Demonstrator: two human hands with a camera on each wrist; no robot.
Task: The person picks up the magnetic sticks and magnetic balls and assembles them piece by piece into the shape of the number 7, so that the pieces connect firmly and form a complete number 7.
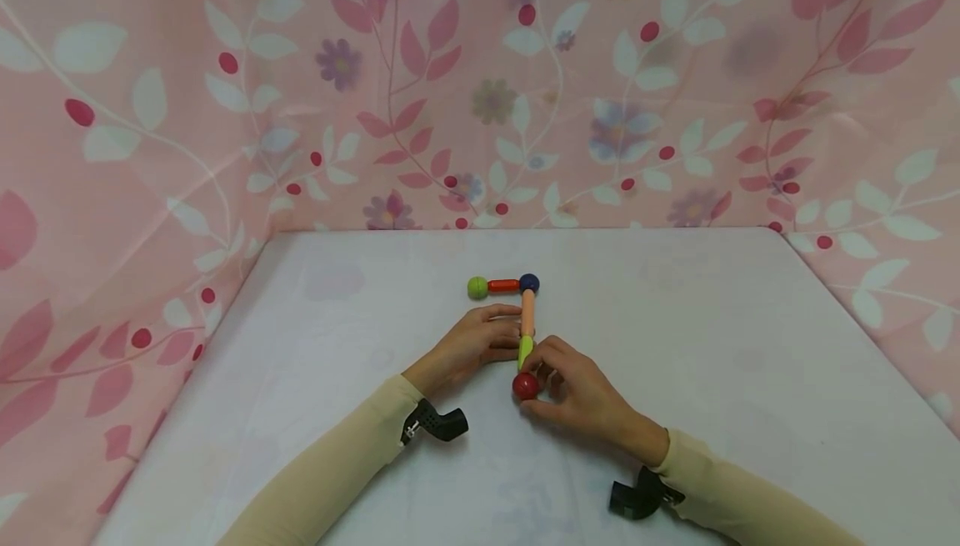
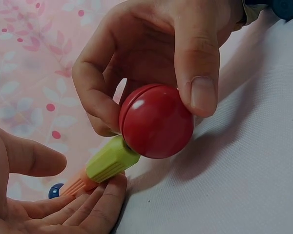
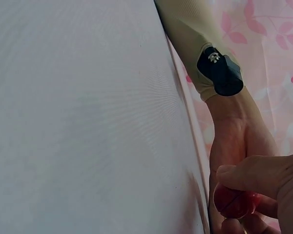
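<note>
A red ball (image 1: 525,385) is pinched between the thumb and fingers of my right hand (image 1: 581,392). The ball sits at the near end of a lime-green rod (image 2: 111,158), which lines up with a peach rod (image 1: 528,311). At the peach rod's far end is a dark blue ball (image 1: 529,283). From there a short red rod (image 1: 503,286) runs left to a green ball (image 1: 477,288). My left hand (image 1: 472,344) lies left of the rods; in the left wrist view its straight fingers rest against them, thumb held apart.
A white-covered table (image 1: 675,321) spreads out under the hands. Pink floral cloth (image 1: 495,104) hangs behind it and along both sides. Each sleeve carries a black wrist camera mount, the left one (image 1: 442,423) and the right one (image 1: 637,496).
</note>
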